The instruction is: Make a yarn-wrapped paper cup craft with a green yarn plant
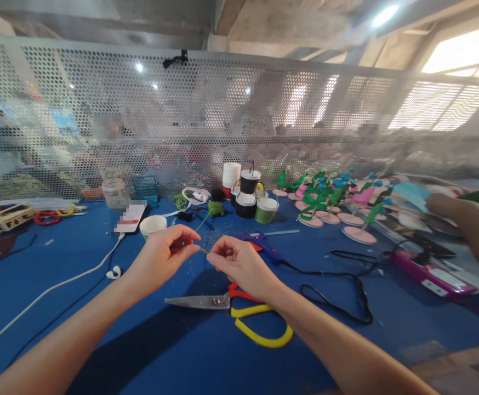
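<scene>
1. Scissors (222, 302), red and yellow handles, lying on the blue tabletop (206, 351), nearest item I log; handles partly under the right wrist.
2. Right hand (243, 266): thumb and fingertips pinched together on a green strand (203, 250).
3. Left hand (169, 247): thumb and forefinger closed on the same strand, which I see bridging the short gap between both hands.
4. White earphones (114, 272), left of the left hand, beside a white cable (70, 282).
5. Purple power strip (432, 274), far right.
6. Blue glue gun (267, 249), just beyond the right hand.
7. Pale cup (153, 224), beside a phone (131, 217).
8. Green yarn bundle (215, 208); I trace a green line from it toward the left hand.
9. Small buckets (266, 211), black and green, clustered.
10. Green pieces on pink discs (358, 235); another person's arm (475, 230) beyond.
11. Perforated screen (206, 120), behind everything.
</scene>
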Motion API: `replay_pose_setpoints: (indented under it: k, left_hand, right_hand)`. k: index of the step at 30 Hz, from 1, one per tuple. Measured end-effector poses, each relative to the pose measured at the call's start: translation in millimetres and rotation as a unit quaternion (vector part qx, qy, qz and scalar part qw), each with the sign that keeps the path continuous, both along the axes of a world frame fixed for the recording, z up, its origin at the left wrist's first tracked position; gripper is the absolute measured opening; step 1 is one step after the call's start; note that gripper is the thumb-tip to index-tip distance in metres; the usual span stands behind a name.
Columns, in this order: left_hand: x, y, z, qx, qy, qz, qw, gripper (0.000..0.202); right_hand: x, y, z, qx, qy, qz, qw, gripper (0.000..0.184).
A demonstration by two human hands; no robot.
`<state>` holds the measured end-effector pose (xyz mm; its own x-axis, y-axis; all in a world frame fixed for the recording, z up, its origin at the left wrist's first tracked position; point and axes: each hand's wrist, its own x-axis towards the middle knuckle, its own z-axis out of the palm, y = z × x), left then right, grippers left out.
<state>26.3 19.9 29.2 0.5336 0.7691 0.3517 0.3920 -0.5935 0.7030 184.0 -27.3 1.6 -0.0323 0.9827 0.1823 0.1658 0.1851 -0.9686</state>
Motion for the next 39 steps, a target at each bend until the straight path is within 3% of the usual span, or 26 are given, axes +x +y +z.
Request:
replay_pose_setpoints:
  k: [5,16,31,39]
  left_hand:
    - [-3.2,1.2,4.1,0.059,0.03,-0.008,0.998,0.012]
    - [-7.6,1.5,11.4,0.102,0.077,-0.042,0.991,0.008]
    - [-5.9,-0.6,12.3,0.075,0.123,-0.052,0.988,0.01]
    - [-5.1,-4.6,15.1,0.122,0.133,-0.067,0.981,0.01]
  right_hand:
    - [0.6,-0.6,1.7,-0.003,-0.007,0.008,1.0,0.013]
    - [-0.1,-2.8,-0.5,0.009,-0.038,0.018,0.999,0.011]
    - [1.5,-1.9,2.6,0.037,-0.022,-0.023,0.999,0.012]
    - [1.8,-3.0,-4.0,0.096,-0.11,-0.034,0.989,0.01]
